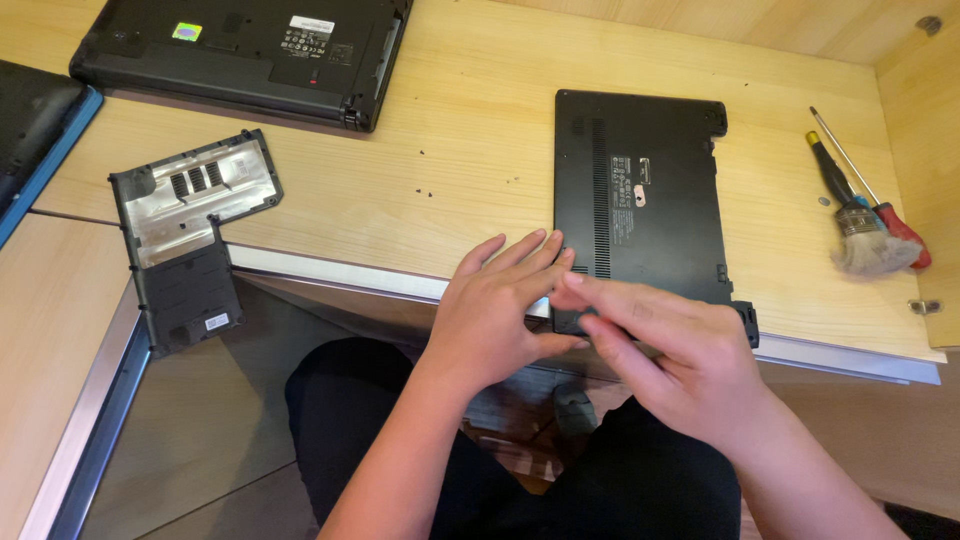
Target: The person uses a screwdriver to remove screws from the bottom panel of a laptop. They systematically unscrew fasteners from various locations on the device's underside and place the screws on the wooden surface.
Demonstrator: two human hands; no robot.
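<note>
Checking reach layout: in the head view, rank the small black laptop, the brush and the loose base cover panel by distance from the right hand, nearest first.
From the right hand:
1. Small black laptop, under the fingertips, touching.
2. Brush, far right of the desk.
3. Loose base cover panel, far left, overhanging the desk edge.

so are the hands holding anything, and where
Neither hand visibly grips anything. The left hand and right hand meet, fingers extended, at the near left corner of the upside-down black laptop; any small part is hidden.

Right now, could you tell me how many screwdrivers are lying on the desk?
2, both at the desk's right edge: the yellow-tipped black screwdriver and, beside it, the red-handled screwdriver, with a brush lying over them.
</note>
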